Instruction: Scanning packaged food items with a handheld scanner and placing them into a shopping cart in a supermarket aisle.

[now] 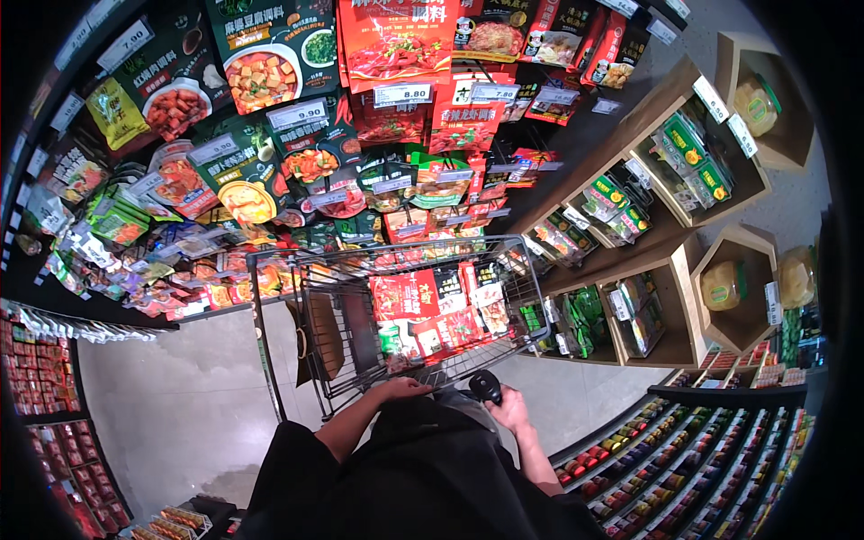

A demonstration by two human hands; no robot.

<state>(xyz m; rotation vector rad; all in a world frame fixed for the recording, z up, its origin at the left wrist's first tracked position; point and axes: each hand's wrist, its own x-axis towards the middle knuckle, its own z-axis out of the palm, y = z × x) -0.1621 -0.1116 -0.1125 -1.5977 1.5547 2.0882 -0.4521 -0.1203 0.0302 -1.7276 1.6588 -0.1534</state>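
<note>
A wire shopping cart (432, 379) stands before me, its long side against my body. Inside lie several seasoning packets (405, 297), mostly red, with a few black-and-white ones and a green-cornered one. My left hand (403, 389) rests at the near rim of the basket; its fingertips are partly lost against the wires and my dark clothing. To the right of it, just outside the cart, my right hand (511, 409) grips a black oval handheld device (485, 387) with a small button on its face.
Beyond the cart rises a display of hanging seasoning pouches (270, 54) with price tags. Wooden shelf boxes (665, 310) of packaged goods run along the right, near hexagonal wooden cubbies (736, 337) holding jars. Racks of jars (648, 466) curve at lower right. Grey floor (175, 391) extends left.
</note>
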